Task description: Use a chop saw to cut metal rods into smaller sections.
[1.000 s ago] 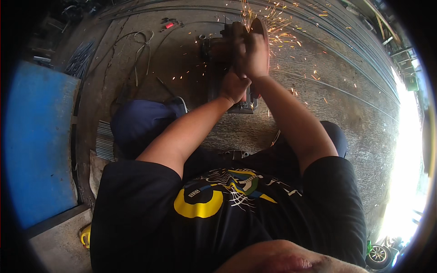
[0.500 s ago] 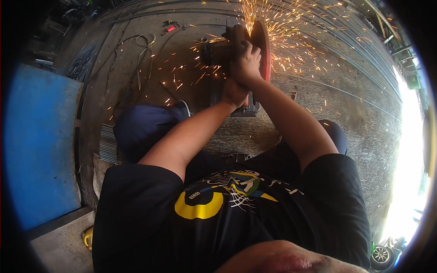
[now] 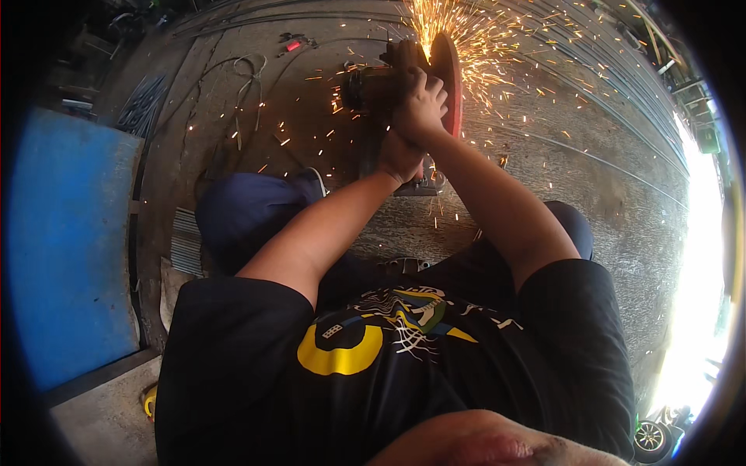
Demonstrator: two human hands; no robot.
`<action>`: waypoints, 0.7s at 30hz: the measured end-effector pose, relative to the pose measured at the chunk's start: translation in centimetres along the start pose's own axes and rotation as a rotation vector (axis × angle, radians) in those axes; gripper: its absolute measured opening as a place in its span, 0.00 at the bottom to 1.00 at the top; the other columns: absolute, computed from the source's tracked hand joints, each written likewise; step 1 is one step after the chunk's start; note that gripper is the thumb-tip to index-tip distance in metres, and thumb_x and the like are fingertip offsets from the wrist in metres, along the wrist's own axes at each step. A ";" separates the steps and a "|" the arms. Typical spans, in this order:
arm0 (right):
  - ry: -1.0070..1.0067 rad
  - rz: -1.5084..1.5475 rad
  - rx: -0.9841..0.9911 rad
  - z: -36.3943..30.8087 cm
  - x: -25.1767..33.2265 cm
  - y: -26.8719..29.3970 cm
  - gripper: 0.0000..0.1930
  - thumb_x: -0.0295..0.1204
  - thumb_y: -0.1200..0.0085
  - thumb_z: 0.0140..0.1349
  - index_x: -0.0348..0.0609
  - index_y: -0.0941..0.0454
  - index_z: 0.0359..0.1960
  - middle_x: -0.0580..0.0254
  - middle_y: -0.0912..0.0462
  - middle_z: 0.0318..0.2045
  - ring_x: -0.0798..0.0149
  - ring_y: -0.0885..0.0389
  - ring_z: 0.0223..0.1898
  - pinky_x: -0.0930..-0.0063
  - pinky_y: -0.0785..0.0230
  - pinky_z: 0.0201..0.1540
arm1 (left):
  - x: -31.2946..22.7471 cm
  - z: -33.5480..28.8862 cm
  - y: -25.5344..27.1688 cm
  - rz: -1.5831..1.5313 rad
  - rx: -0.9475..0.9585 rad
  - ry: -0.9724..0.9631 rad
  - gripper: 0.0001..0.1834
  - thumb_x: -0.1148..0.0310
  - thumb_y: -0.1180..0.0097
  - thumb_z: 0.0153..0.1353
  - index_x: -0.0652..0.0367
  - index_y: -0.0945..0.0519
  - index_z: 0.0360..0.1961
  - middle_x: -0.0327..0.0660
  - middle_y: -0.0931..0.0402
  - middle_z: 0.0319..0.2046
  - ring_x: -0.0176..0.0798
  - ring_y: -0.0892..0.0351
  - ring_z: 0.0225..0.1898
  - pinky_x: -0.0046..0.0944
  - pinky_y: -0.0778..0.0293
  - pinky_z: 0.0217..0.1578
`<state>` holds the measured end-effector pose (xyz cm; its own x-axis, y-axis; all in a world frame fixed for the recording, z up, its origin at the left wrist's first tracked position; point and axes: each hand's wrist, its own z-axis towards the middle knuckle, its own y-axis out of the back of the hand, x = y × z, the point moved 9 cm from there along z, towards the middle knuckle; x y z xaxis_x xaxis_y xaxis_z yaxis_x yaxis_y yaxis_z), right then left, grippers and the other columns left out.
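Note:
In front of me a cut-off saw (image 3: pixel 371 88) stands on the floor, its dark motor to the left and the red rim of its round disc guard (image 3: pixel 455 97) to the right. Bright sparks (image 3: pixel 439 27) spray from beyond the disc. My right hand (image 3: pixel 422 107) is closed over the top of the saw body, fingers bent beside the guard. Just below it, my left hand (image 3: pixel 400 158) is wrapped round the saw's handle, partly covered by my right wrist. Whatever the disc is cutting is hidden behind the saw and sparks.
Long thin metal bars (image 3: pixel 602 101) lie across the floor at right and far side. A cable loop (image 3: pixel 250 78) and a red-handled tool (image 3: pixel 293 46) lie left of the saw. My knees flank it. Short metal rods (image 3: pixel 186 242) and a blue panel (image 3: pixel 70 248) are at left.
The spark spray has grown brighter and denser near the disc, and a few sparks now fall below the saw base. Both hands keep their grip, with hardly any movement.

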<state>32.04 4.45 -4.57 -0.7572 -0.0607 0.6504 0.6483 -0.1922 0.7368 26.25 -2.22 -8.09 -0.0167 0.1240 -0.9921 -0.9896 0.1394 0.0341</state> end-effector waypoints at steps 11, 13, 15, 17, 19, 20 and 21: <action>0.054 -0.025 -0.043 -1.2 -1.5 -1.5 0.34 0.29 0.49 0.50 0.47 0.46 0.62 0.39 0.43 0.53 0.35 0.41 0.54 0.38 0.43 0.53 | 2.6 -0.5 -0.7 -0.033 0.033 -0.027 0.19 0.61 0.45 0.60 0.60 0.25 0.48 0.40 0.22 0.21 0.30 0.29 0.09 0.33 0.35 0.10; 0.095 -0.008 -0.052 -1.8 -1.6 -1.8 0.32 0.28 0.51 0.51 0.42 0.45 0.61 0.38 0.41 0.51 0.34 0.40 0.52 0.39 0.43 0.53 | 2.7 -0.4 -0.7 -0.045 0.012 -0.096 0.19 0.61 0.46 0.60 0.61 0.25 0.48 0.40 0.22 0.21 0.29 0.29 0.09 0.32 0.35 0.10; 0.116 0.003 -0.081 -2.0 -1.5 -1.6 0.31 0.28 0.52 0.52 0.43 0.45 0.60 0.37 0.41 0.51 0.34 0.39 0.52 0.40 0.43 0.52 | 2.4 -0.6 -0.6 -0.055 -0.015 -0.171 0.18 0.61 0.46 0.60 0.61 0.25 0.48 0.39 0.23 0.20 0.29 0.29 0.09 0.32 0.35 0.10; 0.143 -0.003 -0.080 -2.0 -1.2 -1.5 0.30 0.28 0.52 0.52 0.42 0.45 0.60 0.37 0.40 0.50 0.34 0.38 0.51 0.41 0.42 0.52 | 2.5 -0.7 -0.5 -0.054 -0.008 -0.156 0.19 0.61 0.46 0.61 0.62 0.25 0.48 0.40 0.23 0.20 0.29 0.29 0.09 0.32 0.36 0.09; 0.147 -0.005 -0.079 -1.9 -0.9 -1.3 0.30 0.28 0.52 0.52 0.42 0.45 0.59 0.37 0.40 0.50 0.34 0.38 0.51 0.41 0.42 0.52 | 3.0 -0.8 -0.5 -0.046 0.003 -0.084 0.19 0.61 0.46 0.60 0.62 0.25 0.48 0.40 0.23 0.20 0.29 0.29 0.09 0.31 0.36 0.09; 0.144 -0.007 -0.072 -2.0 -0.9 -1.3 0.30 0.28 0.52 0.52 0.42 0.44 0.59 0.37 0.40 0.50 0.34 0.38 0.51 0.41 0.42 0.52 | 3.2 -0.9 -0.5 -0.043 0.008 -0.048 0.19 0.61 0.46 0.60 0.62 0.25 0.48 0.40 0.24 0.19 0.29 0.29 0.09 0.31 0.36 0.09; 0.146 -0.008 -0.075 -2.1 -0.8 -1.1 0.30 0.28 0.52 0.52 0.42 0.44 0.59 0.37 0.40 0.50 0.34 0.38 0.51 0.41 0.42 0.52 | 3.4 -1.0 -0.6 -0.040 0.013 -0.011 0.19 0.61 0.45 0.60 0.62 0.25 0.48 0.40 0.24 0.19 0.29 0.29 0.09 0.31 0.36 0.09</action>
<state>31.73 2.63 -6.32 -0.7695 -0.1990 0.6068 0.6384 -0.2651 0.7226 26.66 -2.90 -11.66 0.0242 0.1290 -0.9914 -0.9876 0.1571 -0.0037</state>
